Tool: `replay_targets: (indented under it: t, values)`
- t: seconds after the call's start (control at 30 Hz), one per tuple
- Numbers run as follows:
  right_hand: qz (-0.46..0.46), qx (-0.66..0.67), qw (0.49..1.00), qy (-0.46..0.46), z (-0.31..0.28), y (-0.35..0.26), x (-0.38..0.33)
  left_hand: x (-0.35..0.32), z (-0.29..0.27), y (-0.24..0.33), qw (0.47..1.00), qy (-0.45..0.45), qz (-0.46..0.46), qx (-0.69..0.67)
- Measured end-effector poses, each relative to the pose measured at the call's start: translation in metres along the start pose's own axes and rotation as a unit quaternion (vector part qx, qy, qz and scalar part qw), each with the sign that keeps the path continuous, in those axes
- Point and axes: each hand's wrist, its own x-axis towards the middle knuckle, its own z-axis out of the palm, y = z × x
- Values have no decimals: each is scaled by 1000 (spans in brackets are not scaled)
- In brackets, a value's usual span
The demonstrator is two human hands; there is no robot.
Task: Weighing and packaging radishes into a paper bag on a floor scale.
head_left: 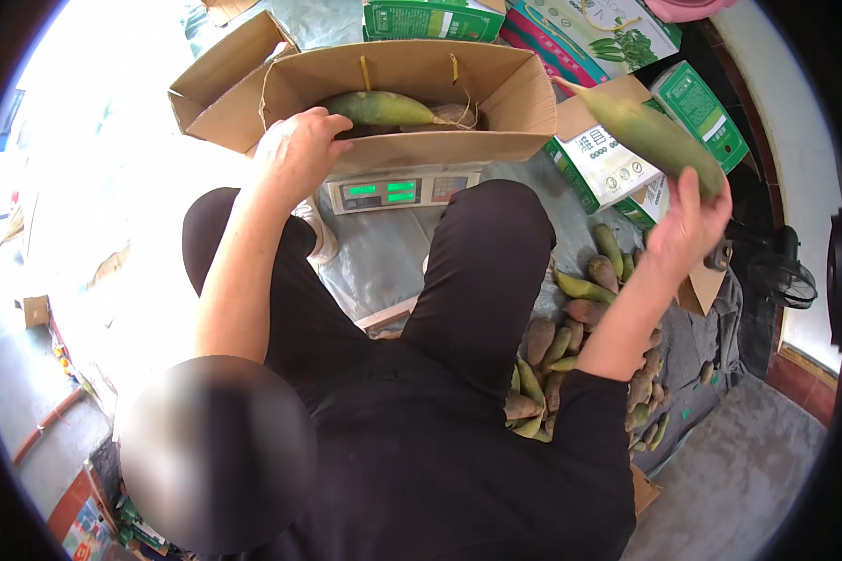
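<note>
My right hand [688, 224], raised at the right, is wrapped around the thick end of a long green radish [650, 136]. The radish's thin root tip points up and left. At the left end of an open cardboard box [393, 150], my left hand [299, 150] curls over the near wall, thumb outside. Its fingertips lie beside a second green radish [374, 108] inside the box, and whether they touch it I cannot tell. Darker produce lies partly hidden under that radish. Beneath the box, a digital scale [402, 191] shows a lit green display.
Several green and reddish radishes [561, 341] are heaped on the floor at my right. Green and white cartons [702, 112] stand beyond the box and at the right. A small black fan [784, 271] is by the right wall. My knees flank the scale.
</note>
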Motion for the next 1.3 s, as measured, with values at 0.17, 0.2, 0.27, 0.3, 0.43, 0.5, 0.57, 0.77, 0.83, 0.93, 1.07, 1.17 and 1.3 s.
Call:
replay_targets:
  t: [0.17, 0.2, 0.27, 0.3, 0.43, 0.5, 0.57, 0.77, 0.83, 0.93, 1.07, 1.17, 1.3]
  values:
    - [142, 80, 983, -90, 69, 46, -13, -1, -1, -2, 1000, -10, -25, 1]
    - [187, 67, 975, -100, 80, 49, -19, 1, 0, -1, 1000, -12, -19, -2]
    - [235, 56, 964, -110, 88, 66, -25, 4, 2, 0, 1000, -16, -22, 2]
    - [214, 5, 965, -154, 86, 82, -27, 4, 3, 1, 1000, -19, -20, 1]
    - [181, -45, 966, -178, 74, 89, -33, 3, 2, -3, 999, -20, -25, 4]
    - [198, -56, 966, -156, 51, 90, -34, 1, 2, -4, 1000, -19, -20, 6]
    - [234, -122, 960, -93, 17, 98, -39, 2, 3, -7, 1000, -5, -19, 7]
    - [260, -267, 925, -81, -114, 158, -118, 5, 8, -9, 1000, 21, -4, -2]
    - [280, -321, 900, -98, -144, 166, -155, 4, 7, -7, 1000, 21, -7, 2]
    - [337, -349, 868, -106, -177, 176, -206, 3, 6, -6, 1000, 14, -20, 6]
    - [406, -313, 851, -116, -214, 191, -263, 3, 9, -8, 1000, 15, -14, 1]
    - [448, -302, 834, -114, -225, 191, -288, 3, 8, -6, 1000, 14, -14, 2]
    - [465, -238, 851, -61, -233, 194, -313, 3, 7, -1, 1000, 10, -19, 5]
